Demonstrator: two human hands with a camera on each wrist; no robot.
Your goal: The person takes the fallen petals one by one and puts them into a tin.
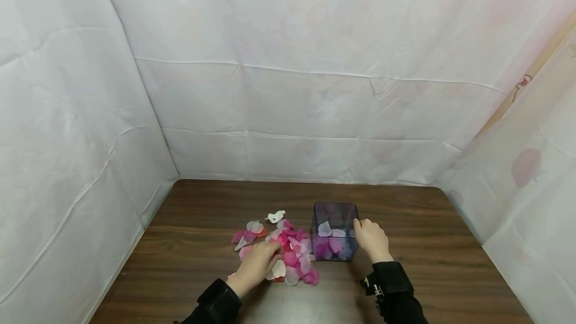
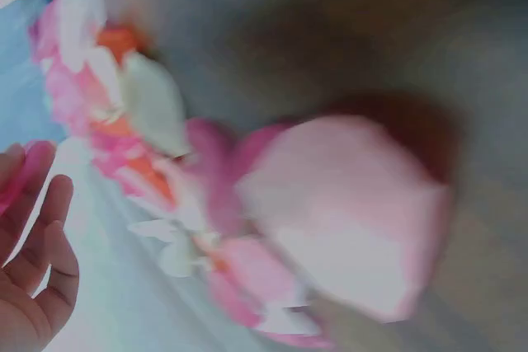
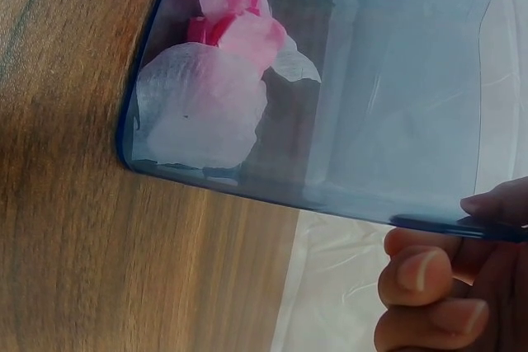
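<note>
A heap of artificial flower petals (image 1: 290, 258), pink, white and some orange, lies on the wooden table. My left hand (image 1: 257, 265) is over the heap's left side. In the left wrist view, its fingers pinch a bright pink petal (image 2: 31, 172). To the right of the heap stands a see-through dark blue box (image 1: 332, 214) with an open top. Pink and white petals (image 3: 202, 105) lie inside at its bottom. My right hand (image 1: 372, 240) grips the box's right wall at the rim, thumb on one side and curled fingers (image 3: 425, 274) on the other.
A smaller cluster of petals (image 1: 250, 233) and a white piece (image 1: 275, 216) lie left of and behind the main heap. White cloth (image 1: 288, 104) hangs behind the wooden table (image 1: 198, 229) and along both sides.
</note>
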